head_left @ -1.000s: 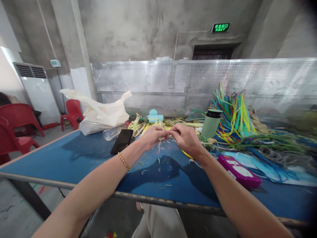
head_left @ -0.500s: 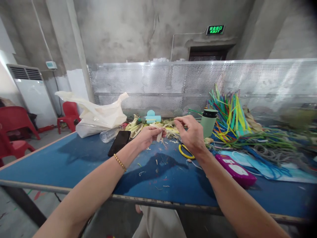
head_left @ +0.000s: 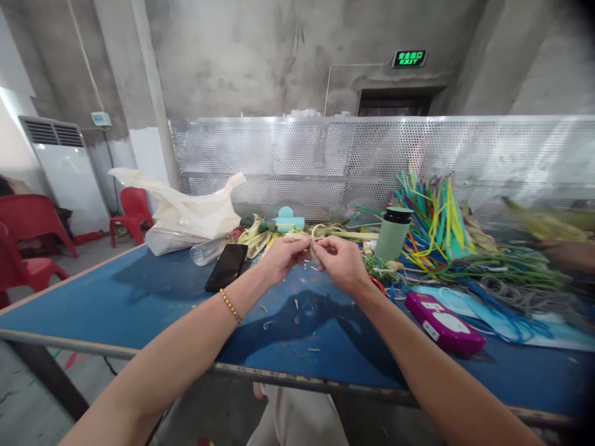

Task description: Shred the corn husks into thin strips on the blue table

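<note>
Left hand: the person's left hand is over the table, thumb and fingertips narrowed in a pinch on a pale strip.
Right hand: the right hand faces it, thumb and forefinger drawn close together on the same strip, the other fingers curled.
Pale strip: between the two sets of fingertips, above the blue table, a bit of it curving up over them; from here the folds inside the pinch look too small to make out.
Wrist: a gold beaded bracelet circles the left one.
By the left forearm: a black phone lies flat, a clear bottle on its side near it, and a cream plastic bag slumps behind.
Beyond the hands: pale husks and a turquoise roll.
By the right forearm: a magenta box lies beside a light blue face mask; a green canister with a black lid stands upright farther back.
Far right: a bundle of coloured strips fans upward behind a tangle of green strands.
Backdrop: a perforated metal panel, a lit exit sign above it.
</note>
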### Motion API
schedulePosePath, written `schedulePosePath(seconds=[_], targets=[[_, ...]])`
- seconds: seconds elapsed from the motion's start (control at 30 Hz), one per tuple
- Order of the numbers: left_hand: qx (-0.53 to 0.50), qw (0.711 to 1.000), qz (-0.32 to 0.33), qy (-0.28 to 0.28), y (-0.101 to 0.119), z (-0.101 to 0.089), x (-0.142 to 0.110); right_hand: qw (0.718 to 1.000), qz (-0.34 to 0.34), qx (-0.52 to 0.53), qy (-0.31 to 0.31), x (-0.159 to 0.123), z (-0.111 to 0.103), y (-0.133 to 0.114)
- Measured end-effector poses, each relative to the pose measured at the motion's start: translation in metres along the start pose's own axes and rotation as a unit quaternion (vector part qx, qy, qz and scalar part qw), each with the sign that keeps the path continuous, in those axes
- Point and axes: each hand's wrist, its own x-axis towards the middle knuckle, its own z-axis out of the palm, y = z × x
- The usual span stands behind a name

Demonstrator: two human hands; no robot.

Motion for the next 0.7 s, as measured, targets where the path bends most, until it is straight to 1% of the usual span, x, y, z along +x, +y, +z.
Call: schedulePosePath(seconds=[0.13,0.3,0.5,0.57,0.7], targets=[[0.024,0.999,0.015,-0.035,0.005,-0.001,-0.001,0.997,0.034,0.071,-0.014,-0.002,-0.002,-0.004],[0.014,0.998,0.028,-0.062,0.007,0.0,-0.003,0.989,0.069,0.13,-0.029,-0.003,-0.001,-0.011],[0.009,0.994,0.04,-0.1,0.008,-0.002,-0.003,0.987,0.061,0.145,-0.028,-0.004,0.0,-0.012],[0.007,0.995,0.043,-0.085,0.007,-0.003,-0.001,0.988,0.058,0.143,-0.024,-0.004,0.001,-0.011],[-0.003,0.999,0.044,-0.031,0.004,-0.004,0.002,0.988,0.055,0.141,-0.015,-0.005,0.004,-0.01]])
